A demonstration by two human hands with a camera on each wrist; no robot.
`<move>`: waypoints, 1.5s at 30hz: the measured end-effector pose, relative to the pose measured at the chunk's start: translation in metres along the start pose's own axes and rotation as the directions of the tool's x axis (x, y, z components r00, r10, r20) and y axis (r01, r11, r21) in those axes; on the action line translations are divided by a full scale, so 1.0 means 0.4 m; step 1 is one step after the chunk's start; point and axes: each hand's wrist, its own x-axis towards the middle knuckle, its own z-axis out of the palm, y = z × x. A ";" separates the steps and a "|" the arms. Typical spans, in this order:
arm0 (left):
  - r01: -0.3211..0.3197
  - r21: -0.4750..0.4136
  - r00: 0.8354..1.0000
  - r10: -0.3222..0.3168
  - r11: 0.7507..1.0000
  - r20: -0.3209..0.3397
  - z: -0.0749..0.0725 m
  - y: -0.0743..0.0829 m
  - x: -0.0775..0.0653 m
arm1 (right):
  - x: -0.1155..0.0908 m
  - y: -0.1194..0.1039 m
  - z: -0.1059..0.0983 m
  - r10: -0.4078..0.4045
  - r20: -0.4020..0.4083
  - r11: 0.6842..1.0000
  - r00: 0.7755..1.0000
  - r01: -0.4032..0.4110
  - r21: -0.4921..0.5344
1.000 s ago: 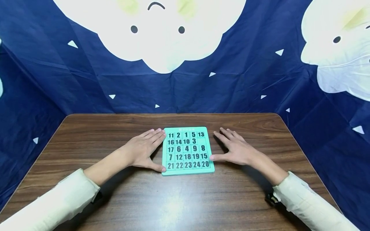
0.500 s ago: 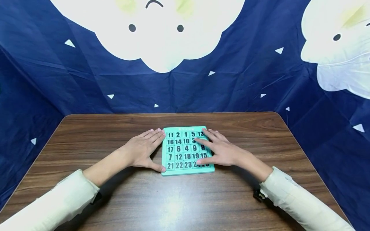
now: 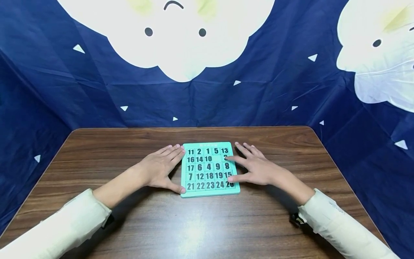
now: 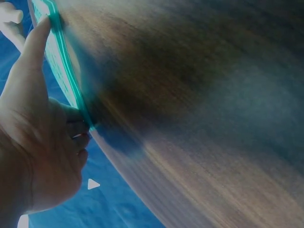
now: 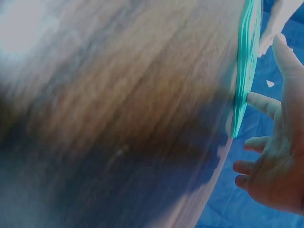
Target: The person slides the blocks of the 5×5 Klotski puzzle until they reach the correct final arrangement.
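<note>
Dark-blue cloth [image 3: 194,102] backs your brown desk [image 3: 106,151], where a turquoise puzzle frame [image 3: 210,193] lies flat. It holds numbered tiles [image 3: 209,176] in five rows, the top reading 11, 2, 1, 5, 13. Your left hand [image 3: 158,167] rests straight-fingered along its left edge; your right hand [image 3: 260,169] has its fingers spread apart, index tip at tile 3 [image 3: 224,157]. Since a second ago, that tile has slid right, and the bare slot [image 3: 216,158] now sits after 10.

Brown wood-grain table [image 3: 155,230] with pale glare [image 3: 193,232] against cloud-printed navy fabric [image 3: 268,97].
</note>
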 end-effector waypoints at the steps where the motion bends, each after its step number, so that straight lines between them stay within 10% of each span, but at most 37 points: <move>1: -0.001 0.001 1.000 0.001 1.000 0.001 -0.002 0.000 0.000 | 0.000 0.001 -0.002 -0.002 -0.007 1.000 1.000 0.002 0.000; 13: 0.009 -0.017 1.000 -0.009 1.000 0.007 0.006 -0.007 -0.009 | 0.080 -0.090 0.013 -0.083 0.081 0.996 0.993 0.084 -0.017; 45: 0.013 -0.005 0.999 -0.012 1.000 0.052 -0.017 0.012 0.005 | 0.112 -0.102 -0.017 -0.087 0.021 0.996 0.996 0.088 -0.023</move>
